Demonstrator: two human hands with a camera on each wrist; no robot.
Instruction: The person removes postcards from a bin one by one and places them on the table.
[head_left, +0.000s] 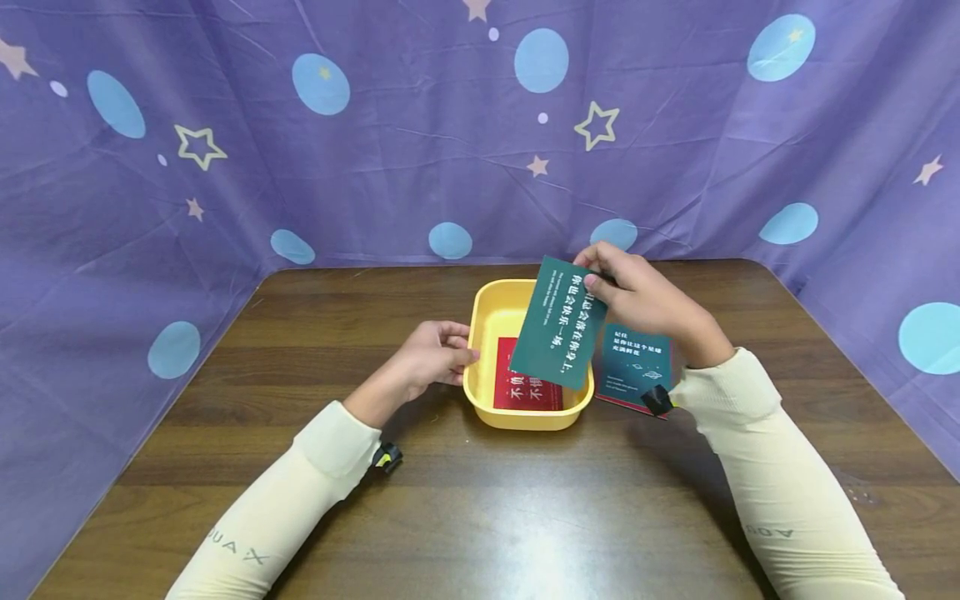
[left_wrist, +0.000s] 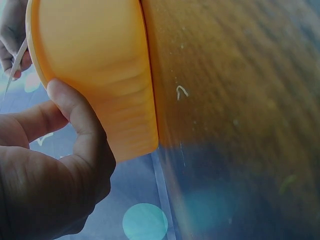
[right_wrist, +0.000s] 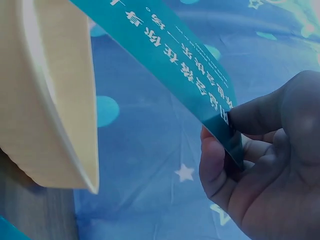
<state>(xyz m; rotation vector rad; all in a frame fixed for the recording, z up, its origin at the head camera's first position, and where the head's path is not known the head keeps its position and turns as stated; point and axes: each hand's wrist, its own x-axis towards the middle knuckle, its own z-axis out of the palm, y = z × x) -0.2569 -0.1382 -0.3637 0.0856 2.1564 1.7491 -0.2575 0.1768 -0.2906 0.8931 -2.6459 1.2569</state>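
Note:
My right hand [head_left: 637, 292] pinches a dark green card [head_left: 558, 325] with white writing by one corner, thumb on the printed face. In the right wrist view, the card [right_wrist: 175, 65] slants from the fingertips toward the yellow plastic bin. The head view has it tilted above the bin [head_left: 531, 421], overlapping its right side. Inside the bin lies a red card [head_left: 517, 396] with white characters, partly hidden by the green one. My left hand [head_left: 435, 358] holds the bin's left rim; the left wrist view shows a fingertip right at that rim [left_wrist: 37, 60].
Right of the bin, under my right forearm, lies another dark green card [head_left: 637, 358] with a red edge showing beneath it. The brown wooden table [head_left: 360, 533] reaches back to a purple curtain [head_left: 420, 150] with stars and blue ovals.

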